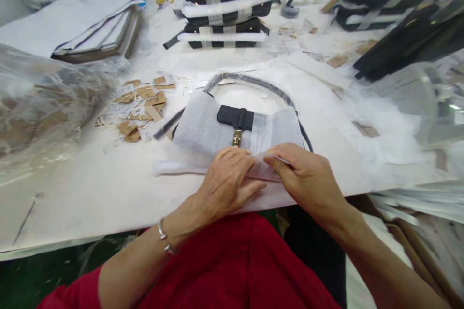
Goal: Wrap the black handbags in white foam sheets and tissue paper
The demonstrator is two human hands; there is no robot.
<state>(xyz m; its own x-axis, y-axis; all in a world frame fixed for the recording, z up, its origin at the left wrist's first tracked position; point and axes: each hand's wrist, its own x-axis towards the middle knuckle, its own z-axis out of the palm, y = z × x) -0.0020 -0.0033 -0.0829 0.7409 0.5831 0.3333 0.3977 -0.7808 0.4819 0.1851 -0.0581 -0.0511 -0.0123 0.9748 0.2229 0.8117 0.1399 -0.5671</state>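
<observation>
A handbag lies on the white table, its body covered by a grey-white foam sheet [195, 123]. A black flap tab [235, 117] and a gold clasp [237, 138] show at its middle, and a wrapped handle [253, 78] arches behind. White translucent wrap [261, 133] crosses the bag right of the clasp. At the bag's near edge, my right hand [304, 174] pinches the thin white wrap between thumb and fingers. My left hand [226, 178] rests on the wrap below the clasp, fingers apart. A rolled white strip [177, 167] extends out to the left of it.
Cardboard tags [145, 101] lie scattered left of the bag. Stacked wrapped black bags [224, 34] stand behind it, more [384, 0] at the back right. A clear plastic bag [47, 111], a sheet stack [72, 29] and yellow-handled scissors [164, 0] are on the left side.
</observation>
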